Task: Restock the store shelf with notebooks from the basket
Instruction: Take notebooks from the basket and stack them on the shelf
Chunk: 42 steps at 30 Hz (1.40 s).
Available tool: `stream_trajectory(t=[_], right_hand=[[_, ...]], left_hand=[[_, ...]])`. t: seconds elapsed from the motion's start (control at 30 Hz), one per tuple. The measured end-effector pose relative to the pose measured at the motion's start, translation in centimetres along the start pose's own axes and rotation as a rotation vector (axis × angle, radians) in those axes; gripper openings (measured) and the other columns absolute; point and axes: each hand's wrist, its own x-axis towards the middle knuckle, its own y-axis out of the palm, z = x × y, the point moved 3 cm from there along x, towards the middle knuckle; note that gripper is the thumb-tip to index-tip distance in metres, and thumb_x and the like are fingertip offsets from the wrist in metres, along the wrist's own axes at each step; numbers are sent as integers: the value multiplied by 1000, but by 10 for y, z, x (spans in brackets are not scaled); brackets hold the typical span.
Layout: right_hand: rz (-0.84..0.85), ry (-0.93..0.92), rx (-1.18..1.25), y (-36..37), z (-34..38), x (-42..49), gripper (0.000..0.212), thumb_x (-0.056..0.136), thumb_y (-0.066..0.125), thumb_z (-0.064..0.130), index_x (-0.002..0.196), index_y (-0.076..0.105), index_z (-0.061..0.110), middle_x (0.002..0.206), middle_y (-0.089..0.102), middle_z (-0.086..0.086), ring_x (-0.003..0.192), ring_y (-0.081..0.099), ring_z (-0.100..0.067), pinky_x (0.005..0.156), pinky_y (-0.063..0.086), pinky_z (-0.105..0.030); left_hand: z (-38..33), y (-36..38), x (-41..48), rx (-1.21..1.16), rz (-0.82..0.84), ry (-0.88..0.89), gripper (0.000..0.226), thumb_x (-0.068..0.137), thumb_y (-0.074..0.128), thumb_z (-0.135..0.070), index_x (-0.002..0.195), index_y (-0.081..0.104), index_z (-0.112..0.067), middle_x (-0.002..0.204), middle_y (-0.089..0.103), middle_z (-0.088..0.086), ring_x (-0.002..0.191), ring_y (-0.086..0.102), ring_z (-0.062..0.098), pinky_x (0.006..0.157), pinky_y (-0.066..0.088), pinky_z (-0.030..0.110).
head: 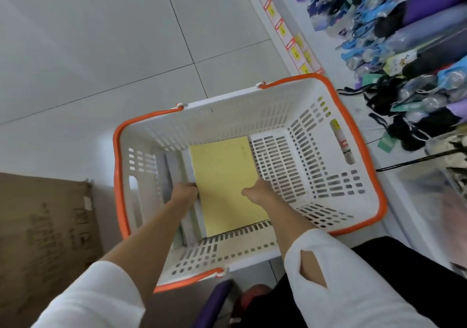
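Yellow card covers the top of the notebooks (225,176), which lie stacked flat in the bottom of the white basket (227,125), toward its left side. The left hand (185,192) grips the stack's left edge, fingers curled round it. The right hand (257,192) pinches the right edge, thumb on the cover, fingers tucked out of sight beneath. Just right of the basket, the shelf (285,37) is crowded with folded umbrellas (417,24). Left of the basket, a cardboard box (45,226) stands on the tiled floor (101,49).
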Motion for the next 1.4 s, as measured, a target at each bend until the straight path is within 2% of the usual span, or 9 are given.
stream_trajectory(t=[0.17,0.3,0.43,0.67,0.77,1.0,1.23,1.33,1.4], right_hand=[[27,41,58,16,-13,19,88,91,65,28,152,9,0,158,16,-16,140,31,-34,105,39,-39],[13,66,130,21,-14,23,98,89,67,24,153,-5,6,162,-4,-11,148,11,-29,116,29,-42],[8,63,195,19,-17,23,95,88,68,17,154,0,8,162,4,-9,147,17,-29,115,31,-43],[53,58,298,14,-27,27,91,88,65,8,155,4,12,162,8,-7,146,21,-30,111,33,-41],[68,49,309,14,-29,28,91,89,64,7,155,2,12,161,9,-7,146,21,-29,110,33,-40],[89,59,338,11,-27,24,81,92,57,10,155,7,12,161,13,-8,145,23,-30,109,33,-42],[61,101,458,-25,-24,-6,75,89,53,41,151,23,12,150,36,-11,131,42,-33,95,39,-42],[-7,38,461,-58,-26,-36,27,84,52,34,100,57,12,87,49,-12,71,51,-25,69,33,-37],[-94,-24,498,-88,-29,-67,29,88,52,17,116,58,17,83,52,-13,68,50,-24,66,35,-35]], left_hand=[[-10,6,-10,68,1,33,20,94,44,-3,89,64,-4,72,58,8,62,51,19,62,40,27],[-26,17,-28,153,-31,33,30,99,38,-3,119,60,3,120,61,19,101,58,30,68,42,27],[-39,19,-40,421,12,125,33,99,34,1,122,59,1,127,60,13,117,57,24,83,44,25],[-15,21,-27,148,-146,32,18,86,47,1,69,51,2,72,53,19,59,41,20,53,33,26],[-15,23,-26,23,-118,61,2,86,59,-9,87,57,-9,78,57,8,71,51,22,58,42,27],[-28,35,-32,-278,80,-32,26,96,57,-17,118,49,-7,110,59,12,90,61,29,78,51,39],[-41,17,-51,-489,300,-72,32,94,60,-18,123,53,-7,111,65,13,96,63,30,84,54,46],[-61,14,-76,-500,362,-54,32,97,55,-17,127,51,-9,120,63,14,101,62,31,83,51,46],[-77,14,-93,-461,396,-25,33,97,53,-17,128,52,-5,118,64,15,101,62,31,85,48,45]])
